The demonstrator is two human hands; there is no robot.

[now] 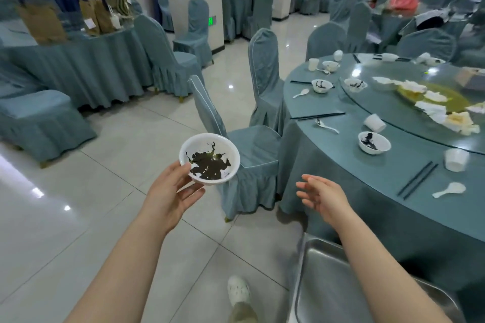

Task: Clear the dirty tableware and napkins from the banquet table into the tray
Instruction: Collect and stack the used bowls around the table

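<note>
My left hand (170, 191) holds a white bowl (210, 158) smeared with dark sauce, thumb on its rim, out over the floor left of the banquet table (328, 155). My right hand (321, 195) hangs empty with fingers spread, near the table's edge. A metal tray (322, 278) sits low at the bottom right, partly under my right forearm. On the table lie more dirty bowls (374, 142), white cups (456, 159), spoons (449, 189), black chopsticks (417, 179) and crumpled napkins (446, 115) on the glass turntable.
A covered chair (246, 155) stands just beyond the held bowl, another (265, 78) behind it. More covered tables and chairs fill the hall to the left and back. Tiled floor lies below; my shoe (237, 290) shows at the bottom.
</note>
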